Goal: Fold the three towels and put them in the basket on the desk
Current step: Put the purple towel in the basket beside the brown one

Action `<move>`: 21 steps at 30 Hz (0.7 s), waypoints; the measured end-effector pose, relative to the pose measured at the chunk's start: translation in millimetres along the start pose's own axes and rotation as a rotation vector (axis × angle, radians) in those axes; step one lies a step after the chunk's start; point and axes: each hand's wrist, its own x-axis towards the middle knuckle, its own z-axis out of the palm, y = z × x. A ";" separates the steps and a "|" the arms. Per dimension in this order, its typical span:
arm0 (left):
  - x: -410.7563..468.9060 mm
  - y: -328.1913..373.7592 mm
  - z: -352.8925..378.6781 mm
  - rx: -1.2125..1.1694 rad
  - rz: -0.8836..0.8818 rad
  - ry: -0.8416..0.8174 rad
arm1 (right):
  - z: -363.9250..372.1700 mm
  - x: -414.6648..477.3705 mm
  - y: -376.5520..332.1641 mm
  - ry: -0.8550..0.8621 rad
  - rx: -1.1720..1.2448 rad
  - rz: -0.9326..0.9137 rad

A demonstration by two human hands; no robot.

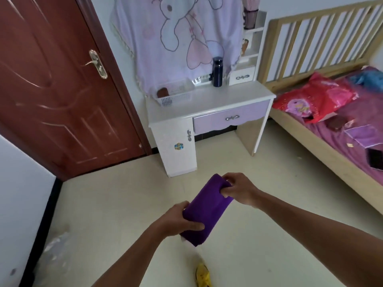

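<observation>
Purple towel (207, 208), folded, is clasped by left hand (178, 219) and right hand (241, 188); basket (176, 92) on table (207, 104) holds one brown towel (163, 92).

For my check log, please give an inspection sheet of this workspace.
Surface: white desk, top mostly bare.
Job's things: purple towel folded, held in the air; basket on the desk holds a brown towel; lilac towel on the bed.
Clutter: bottle on the desk; phone, red bag on the bed.
Hands: left hand and right hand grip the purple towel's ends.
Cables: nothing seen.
Surroundings: door shut, tiled floor.
</observation>
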 end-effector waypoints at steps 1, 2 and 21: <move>17.8 12.6 -15.8 -0.026 0.015 -0.004 | -8.6 21.4 -11.1 0.022 0.053 0.018; 32.3 28.1 -31.2 -0.049 0.028 -0.014 | -17.5 40.3 -24.5 0.039 0.107 0.038; 357.8 194.7 -256.6 -0.194 0.059 0.210 | -175.5 446.5 -114.7 0.104 0.739 0.122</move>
